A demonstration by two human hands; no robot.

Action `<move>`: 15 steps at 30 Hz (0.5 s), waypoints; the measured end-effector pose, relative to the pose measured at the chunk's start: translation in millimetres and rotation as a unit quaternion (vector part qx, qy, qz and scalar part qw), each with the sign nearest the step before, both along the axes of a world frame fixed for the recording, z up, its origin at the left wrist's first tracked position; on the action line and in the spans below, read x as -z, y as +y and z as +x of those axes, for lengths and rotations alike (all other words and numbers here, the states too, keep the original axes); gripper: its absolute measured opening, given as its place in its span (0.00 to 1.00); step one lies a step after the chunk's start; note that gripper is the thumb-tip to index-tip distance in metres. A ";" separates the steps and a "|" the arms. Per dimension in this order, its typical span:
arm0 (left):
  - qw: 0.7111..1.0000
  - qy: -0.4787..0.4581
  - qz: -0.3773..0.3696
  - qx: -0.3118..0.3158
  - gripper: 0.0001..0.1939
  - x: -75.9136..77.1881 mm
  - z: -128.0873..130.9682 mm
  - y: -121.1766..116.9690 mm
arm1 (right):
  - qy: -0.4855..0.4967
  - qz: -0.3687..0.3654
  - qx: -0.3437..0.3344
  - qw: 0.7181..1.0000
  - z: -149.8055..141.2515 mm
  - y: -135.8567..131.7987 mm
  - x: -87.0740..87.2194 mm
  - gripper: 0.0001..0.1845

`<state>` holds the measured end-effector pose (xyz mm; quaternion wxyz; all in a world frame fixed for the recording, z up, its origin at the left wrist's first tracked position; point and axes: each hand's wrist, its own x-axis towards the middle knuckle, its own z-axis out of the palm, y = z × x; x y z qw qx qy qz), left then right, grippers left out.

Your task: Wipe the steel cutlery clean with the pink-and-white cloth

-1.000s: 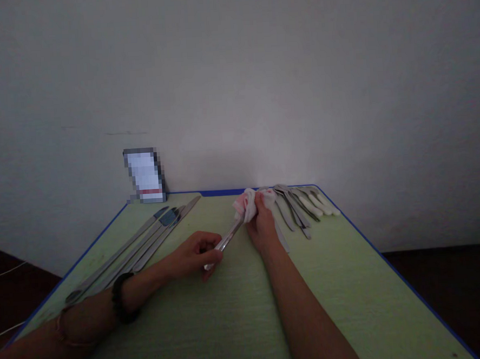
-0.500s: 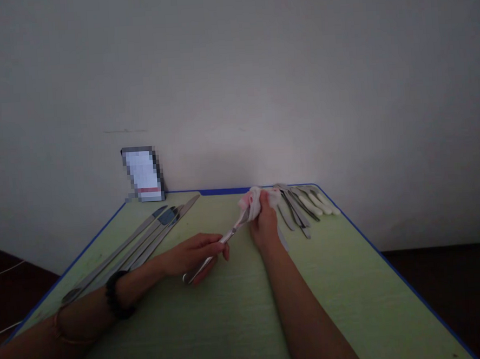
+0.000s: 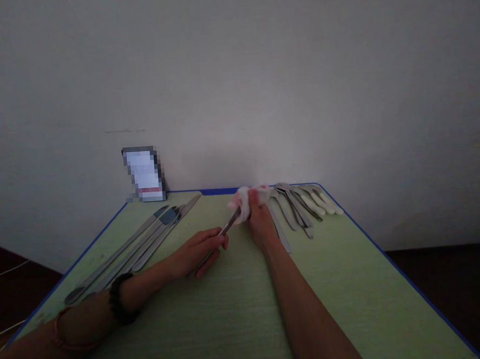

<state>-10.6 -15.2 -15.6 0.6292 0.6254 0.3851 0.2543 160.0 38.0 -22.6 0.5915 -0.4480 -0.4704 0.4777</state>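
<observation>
My left hand [image 3: 204, 251] is closed around the handle of a metal piece of cutlery [image 3: 231, 221], held slanting above the table's middle. Its far end disappears into a white and pink cloth [image 3: 243, 203], so its kind cannot be told. My right hand [image 3: 262, 221] grips that cloth, bunched around the metal. To the left, several long metal table knives [image 3: 147, 253] lie side by side, partly behind my left forearm. Just right of my right hand is a group of cutlery [image 3: 296, 206], with spoon heads and white handles [image 3: 318, 202] among it.
A pale green table [image 3: 337, 298] with a blue edge stands against a grey wall [image 3: 234, 82]. Leaning on the wall at the back left is a blurred-out device with a lit screen [image 3: 144, 174]. Light cables [image 3: 5, 271] run beyond the table's left side.
The cloth and my right hand have shifted slightly left, toward my left hand. The metal piece has turned, and its handle end is now hidden by my left hand.
</observation>
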 end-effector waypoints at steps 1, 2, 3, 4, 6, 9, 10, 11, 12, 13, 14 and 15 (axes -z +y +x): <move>0.999 0.003 0.019 -0.033 0.15 -0.5 1.8 0.2 | -0.068 -0.003 -0.040 0.997 -2.4 -3.2 -1.1 0.25; 0.997 0.008 0.036 -0.067 0.14 -1.0 3.6 0.6 | -0.117 -0.001 -0.081 0.990 -4.9 -6.1 -2.5 0.24; 0.994 0.016 0.047 -0.094 0.13 -1.7 5.3 1.1 | -0.145 0.002 -0.114 0.983 -7.3 -8.8 -4.0 0.23; 0.992 0.026 0.052 -0.109 0.13 -2.4 6.6 1.7 | -0.155 0.004 -0.138 0.978 -9.3 -10.9 -5.4 0.21; 0.992 0.045 0.061 -0.101 0.13 -4.1 8.0 2.5 | -0.132 0.002 -0.150 0.980 -11.7 -13.4 -7.6 0.19; 0.991 0.063 0.100 -0.056 0.13 -7.8 7.5 2.1 | -0.062 -0.008 -0.115 0.991 -12.4 -12.4 -7.3 0.17; 0.990 0.067 0.115 -0.043 0.13 -9.2 7.0 1.6 | -0.038 -0.016 -0.101 0.994 -12.2 -10.8 -6.1 0.17; 0.989 0.071 0.125 -0.030 0.13 -10.5 6.7 0.8 | -0.011 -0.027 -0.084 0.996 -11.9 -8.6 -4.5 0.17; 0.988 0.080 0.128 -0.018 0.13 -11.8 6.5 0.0 | 0.021 -0.037 -0.061 0.997 -11.4 -5.7 -2.4 0.17; 0.987 0.094 0.127 -0.009 0.14 -12.7 6.7 -0.9 | 0.061 -0.045 -0.027 0.997 -10.7 -2.2 -0.1 0.16; 0.987 0.111 0.119 -0.003 0.14 -13.3 7.1 -1.8 | 0.103 -0.049 0.013 0.993 -9.7 1.6 2.3 0.15; 0.986 0.128 0.107 -0.004 0.15 -13.5 7.8 -2.4 | 0.146 -0.046 0.059 0.986 -8.4 5.5 4.7 0.14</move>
